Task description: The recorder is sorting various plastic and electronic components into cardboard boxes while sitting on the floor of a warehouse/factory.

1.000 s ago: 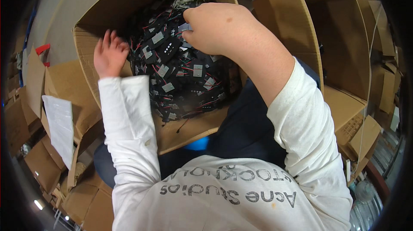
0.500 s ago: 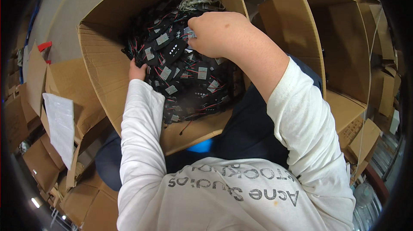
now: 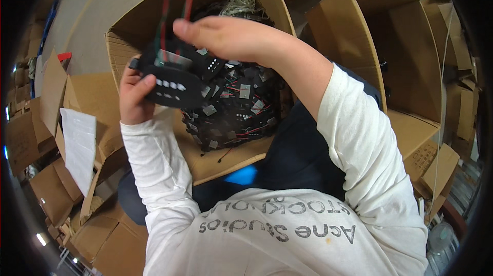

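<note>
My left hand holds a black oval electronic module at the left of the open carton, thumb on its face. The module has a row of white marks, a silver patch and red and dark wires standing up from it. My right hand is just beyond the module, its fingertips close to the wires. Motion blurs those fingers, so whether they grip a wire cannot be made out. Beneath both hands lies a heap of similar black modules with silver patches and coloured wires, inside the cardboard carton.
A tangle of clear plastic strips lies at the far end of the heap. To the right stands another open carton. On the left are more cardboard boxes and a white foam sheet. My legs flank the carton.
My left hand has risen from the heap's left edge with a module in it. The right hand has moved left from the heap toward the module's wires.
</note>
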{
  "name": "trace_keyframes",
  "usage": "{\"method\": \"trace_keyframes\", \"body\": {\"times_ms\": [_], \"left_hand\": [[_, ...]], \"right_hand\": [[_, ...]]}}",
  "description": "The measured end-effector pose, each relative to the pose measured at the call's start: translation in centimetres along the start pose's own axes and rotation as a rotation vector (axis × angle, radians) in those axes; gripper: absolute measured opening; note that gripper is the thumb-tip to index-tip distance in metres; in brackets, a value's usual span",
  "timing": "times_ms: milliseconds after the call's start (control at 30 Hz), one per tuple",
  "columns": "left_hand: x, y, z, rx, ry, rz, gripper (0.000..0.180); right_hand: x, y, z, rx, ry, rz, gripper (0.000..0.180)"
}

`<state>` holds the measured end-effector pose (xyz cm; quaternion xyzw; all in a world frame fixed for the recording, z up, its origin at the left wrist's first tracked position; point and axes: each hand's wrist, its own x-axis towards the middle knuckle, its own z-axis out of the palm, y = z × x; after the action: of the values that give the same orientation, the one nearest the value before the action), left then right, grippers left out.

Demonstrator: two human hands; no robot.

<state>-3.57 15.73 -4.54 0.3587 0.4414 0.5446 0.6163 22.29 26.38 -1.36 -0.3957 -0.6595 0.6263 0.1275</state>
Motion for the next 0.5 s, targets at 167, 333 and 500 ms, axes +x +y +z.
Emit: {"method": "trace_keyframes", "body": {"times_ms": [167,333,500], "left_hand": [[-1.0,-2.1,3.6,0.072,-0.105,-0.16,0.049],[0.1,-3.7,4.3,0.035,0.054,-0.167,0.041],[1.1,-3.6,3.2,0.342,0.087,-0.179,0.039]], "right_hand": [[-0.8,-1.0,0.0,0.491,0.054,-0.075,0.05],[-0.3,-1.3,-0.4,0.583,0.2,-0.145,0.04],[0.9,-0.7,-0.1,0.418,0.307,-0.372,0.051]]}}
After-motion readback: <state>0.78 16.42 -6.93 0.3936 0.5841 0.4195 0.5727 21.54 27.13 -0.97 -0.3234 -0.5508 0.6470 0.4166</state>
